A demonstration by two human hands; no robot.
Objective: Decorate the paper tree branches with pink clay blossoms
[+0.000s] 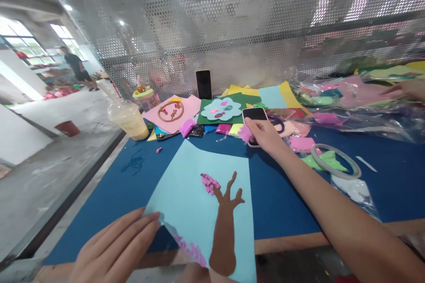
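Observation:
A light blue sheet point(182, 177) with a brown tree point(223, 234) and pink blossom bits point(210, 184) on one branch lies at the table's front edge. My left hand point(119, 243) rests at the sheet's left edge, fingers pressed together, the sheet's edge at the fingertips. More pink bits point(191, 251) show at the sheet's lower left. My right hand point(264, 135) reaches forward to a pale-framed phone point(255, 114) lying flat, its fingers closed round the phone's left side, beside a pink lump point(245, 133).
A drink cup point(129, 119) stands at the table's left edge. Behind are a pink card point(170, 112), a green card point(221, 110) and an upright phone point(203, 84). Clay packets and a tape ring point(336, 161) lie right. Another person's hand point(408, 89) is at far right.

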